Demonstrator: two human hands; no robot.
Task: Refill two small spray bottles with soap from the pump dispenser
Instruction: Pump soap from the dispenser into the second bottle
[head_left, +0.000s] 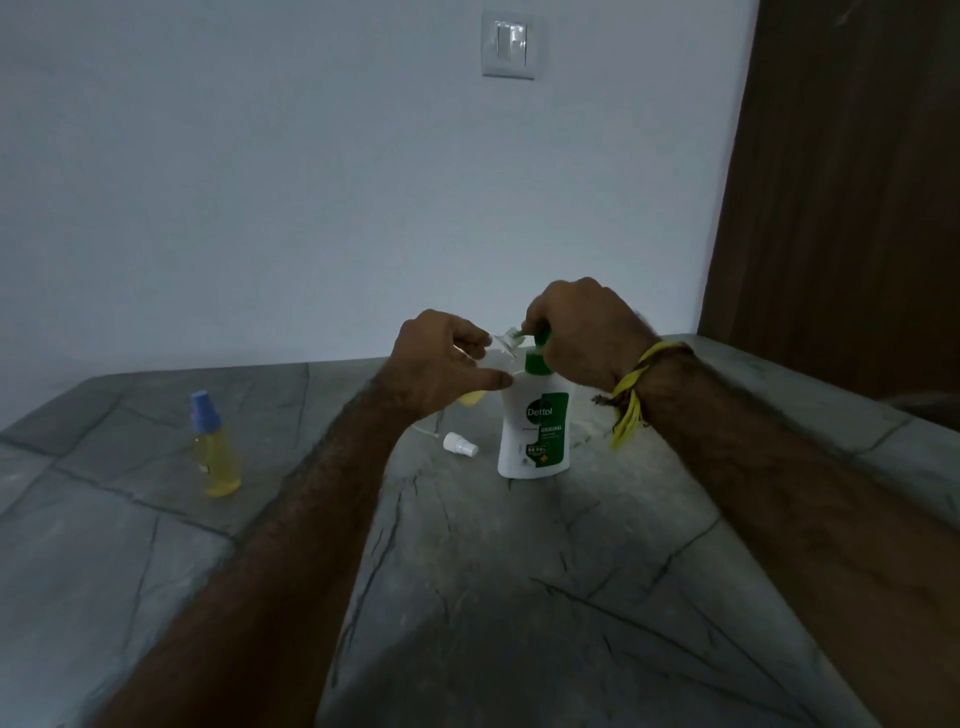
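A white soap dispenser (535, 431) with a green pump and green label stands on the grey stone counter (519, 597). My right hand (582, 327) sits on top of the pump, fingers curled over its green head. My left hand (441, 358) grips a small clear spray bottle (498, 353), uncapped, tilted with its open neck just under the pump's nozzle; some yellow liquid shows at its bottom end below my palm. Its white spray cap (460, 445) lies on the counter beside the dispenser. A second spray bottle (213, 447), blue-capped and full of yellow liquid, stands at the left.
A pale wall with a light switch (509, 44) rises behind the counter. A dark wooden door or panel (841, 182) stands at the right. A yellow thread band is tied round my right wrist.
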